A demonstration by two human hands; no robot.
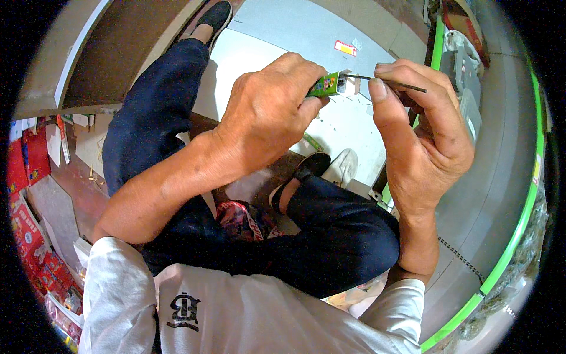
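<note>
In front of me, above a white panel, my left hand [268, 109] is closed round a small narrow green printed carton [324, 87]. The carton's end toward the right is open, with pale flaps [354, 84] sticking out. My right hand [424, 133] pinches a thin dark stick [408, 87] between thumb and fingers. The stick's left tip reaches the open end of the carton; whether it goes inside, I cannot tell. My left fingers hide much of the carton.
Beneath my hands lies the white panel [259, 35] with a red and yellow label [345, 48]. A grey surface with a green edge [537, 141] curves along the right. Grey plastic pieces [469, 76] sit at upper right. Red printed packages [35, 236] lie at the left, below a brown board [112, 53].
</note>
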